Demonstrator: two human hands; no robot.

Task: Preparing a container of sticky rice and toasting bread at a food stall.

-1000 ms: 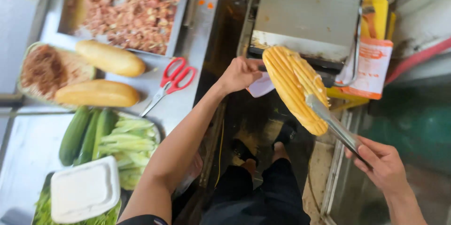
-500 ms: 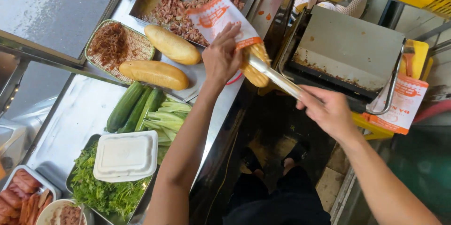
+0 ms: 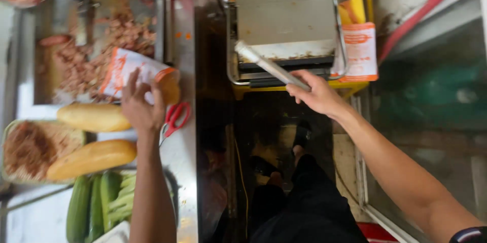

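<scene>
While the left hand (image 3: pixel 141 105) grips a paper-wrapped sandwich (image 3: pixel 139 78) over the steel surface (image 3: pixel 182 60), beside red scissors (image 3: pixel 175 117) and two loaves (image 3: pixel 94 139), the right hand (image 3: pixel 315 92) is clenched on metal tongs (image 3: pixel 271 65), whose tip lies against the grill press (image 3: pixel 286 25) on its yellow stand.

The long metal tongs (image 3: pixel 271 65) look smooth and shiny, the white-orange paper bag (image 3: pixel 127 70) matt, the steel counter (image 3: pixel 182 162) brushed, the red-handled scissors (image 3: pixel 175 118) plastic-gripped.
</scene>
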